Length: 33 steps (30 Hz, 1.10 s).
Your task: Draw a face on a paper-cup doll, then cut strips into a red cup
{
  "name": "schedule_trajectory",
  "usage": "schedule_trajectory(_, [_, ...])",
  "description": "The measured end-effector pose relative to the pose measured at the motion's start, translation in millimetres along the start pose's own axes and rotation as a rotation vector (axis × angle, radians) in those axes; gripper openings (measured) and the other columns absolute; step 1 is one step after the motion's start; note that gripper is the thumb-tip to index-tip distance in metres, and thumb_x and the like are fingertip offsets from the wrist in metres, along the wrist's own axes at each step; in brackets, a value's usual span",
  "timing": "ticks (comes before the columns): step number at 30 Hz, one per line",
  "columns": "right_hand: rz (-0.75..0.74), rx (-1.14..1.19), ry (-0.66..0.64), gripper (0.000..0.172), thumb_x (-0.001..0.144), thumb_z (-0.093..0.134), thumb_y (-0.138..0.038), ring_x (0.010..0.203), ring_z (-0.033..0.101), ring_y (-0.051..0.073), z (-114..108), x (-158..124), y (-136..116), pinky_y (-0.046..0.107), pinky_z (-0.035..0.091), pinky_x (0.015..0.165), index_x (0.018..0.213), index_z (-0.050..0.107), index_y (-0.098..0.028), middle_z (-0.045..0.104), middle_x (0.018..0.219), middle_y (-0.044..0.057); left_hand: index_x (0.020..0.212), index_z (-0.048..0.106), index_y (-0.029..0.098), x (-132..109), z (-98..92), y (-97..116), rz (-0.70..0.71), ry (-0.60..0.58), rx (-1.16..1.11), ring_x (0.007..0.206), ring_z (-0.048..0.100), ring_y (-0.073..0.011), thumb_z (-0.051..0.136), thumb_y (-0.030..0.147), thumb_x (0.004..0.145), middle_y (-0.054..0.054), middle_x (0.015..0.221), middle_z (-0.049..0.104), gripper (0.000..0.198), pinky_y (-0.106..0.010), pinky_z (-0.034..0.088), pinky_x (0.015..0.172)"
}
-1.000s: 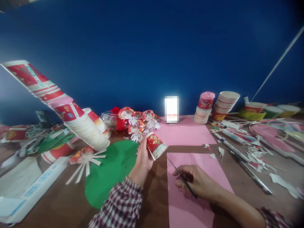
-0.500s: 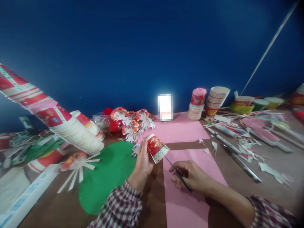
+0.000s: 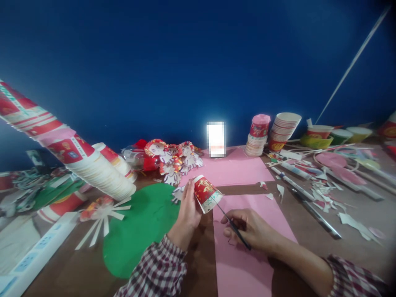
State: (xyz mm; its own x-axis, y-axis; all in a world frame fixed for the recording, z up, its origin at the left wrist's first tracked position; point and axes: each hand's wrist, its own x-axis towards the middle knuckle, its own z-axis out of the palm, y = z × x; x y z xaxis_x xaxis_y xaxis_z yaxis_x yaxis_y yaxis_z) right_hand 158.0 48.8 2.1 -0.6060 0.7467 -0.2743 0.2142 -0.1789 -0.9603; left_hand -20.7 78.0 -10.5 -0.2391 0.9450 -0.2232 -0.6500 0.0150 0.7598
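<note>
In the middle of the head view, my left hand (image 3: pixel 189 208) is closed on a red and white paper cup (image 3: pixel 206 192) with gold figures. Green drawn lines mark its white lower right part, and a strip along its edge looks cut. My right hand (image 3: pixel 247 231) is closed round a slim black-handled tool (image 3: pixel 238 236) with a thin metal end. That end meets the cup at the green lines. Whether it is a blade or a closed pair of scissors I cannot tell. Under my right hand lies a pink sheet (image 3: pixel 244 272).
A green paper shape (image 3: pixel 139 235) lies to the left, beside a fringed cup (image 3: pixel 102 212). A long slanted stack of cups (image 3: pixel 95 173) rises behind it. Paper lion cut-outs (image 3: pixel 170 161) stand at the back. Scraps (image 3: pixel 324 194) and a metal rod (image 3: pixel 315 212) lie on the right.
The whole view has shifted very slightly. The cup in my left hand sits a little lower and further right; both hands keep their hold.
</note>
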Motion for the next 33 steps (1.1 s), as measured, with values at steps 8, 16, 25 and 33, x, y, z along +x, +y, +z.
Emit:
schedule_trajectory(8, [0.011, -0.032, 0.013, 0.029, 0.072, 0.068, -0.037, 0.044, 0.052, 0.009, -0.9, -0.2, -0.1, 0.019, 0.039, 0.040, 0.086, 0.059, -0.013, 0.054, 0.054, -0.003, 0.098, 0.059, 0.017, 1.2, -0.2, -0.4, 0.013, 0.026, -0.028, 0.073, 0.064, -0.0146, 0.068, 0.046, 0.073, -0.004, 0.088, 0.067, 0.038, -0.031, 0.051, 0.075])
schedule_trajectory(16, [0.039, -0.033, 0.051, 0.031, 0.070, 0.068, -0.038, 0.043, 0.049, 0.008, 0.3, -3.0, -6.9, 0.018, 0.039, 0.039, 0.084, 0.060, -0.012, 0.050, 0.055, -0.005, 0.092, 0.060, 0.019, 1.8, -0.1, 1.0, 0.021, 0.044, -0.032, 0.070, 0.063, -0.0138, 0.069, 0.044, 0.073, -0.003, 0.084, 0.067, 0.032, -0.027, 0.051, 0.070])
schedule_trajectory(25, [0.022, 0.037, 0.070, 0.032, 0.068, 0.072, -0.039, 0.040, 0.041, 0.006, 3.7, -4.9, -9.4, 0.017, 0.036, 0.038, 0.081, 0.058, -0.013, 0.051, 0.049, -0.005, 0.091, 0.060, 0.018, 0.6, 1.2, 2.1, -0.005, 0.058, -0.040, 0.069, 0.064, -0.0144, 0.069, 0.043, 0.072, -0.003, 0.083, 0.068, 0.033, -0.031, 0.052, 0.073])
schedule_trajectory(33, [0.035, 0.089, 0.078, 0.039, 0.062, 0.075, -0.042, 0.040, 0.042, 0.006, 6.3, -4.8, -13.8, 0.019, 0.035, 0.039, 0.080, 0.056, -0.013, 0.050, 0.048, -0.006, 0.091, 0.061, 0.020, 1.1, 1.0, 3.1, 0.017, 0.049, -0.056, 0.071, 0.063, -0.0134, 0.070, 0.040, 0.073, 0.000, 0.083, 0.067, 0.029, -0.030, 0.051, 0.075])
